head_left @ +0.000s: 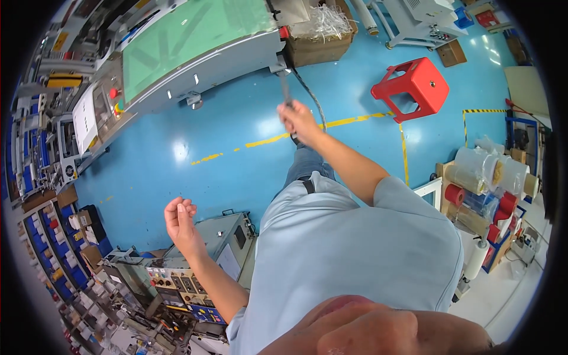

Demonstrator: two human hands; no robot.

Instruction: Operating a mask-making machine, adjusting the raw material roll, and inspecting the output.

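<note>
My right hand (297, 121) reaches out over the blue floor and is closed around the lower end of a thin grey metal bar (285, 87). The bar runs up to the corner of a grey machine with a green top panel (195, 35). A dark cable (310, 94) curves past the same hand. My left hand (180, 219) is raised at my left side with its fingers curled in and nothing in it. It hovers just above a grey control box (228, 242).
A red plastic stool (411, 89) stands on the floor to the right. A cardboard box of white shreds (319, 38) sits by the machine. Rolls of film (488, 171) fill a rack at the right. Shelves with small bins (47, 236) line the left. A dashed yellow line (266, 141) crosses the floor.
</note>
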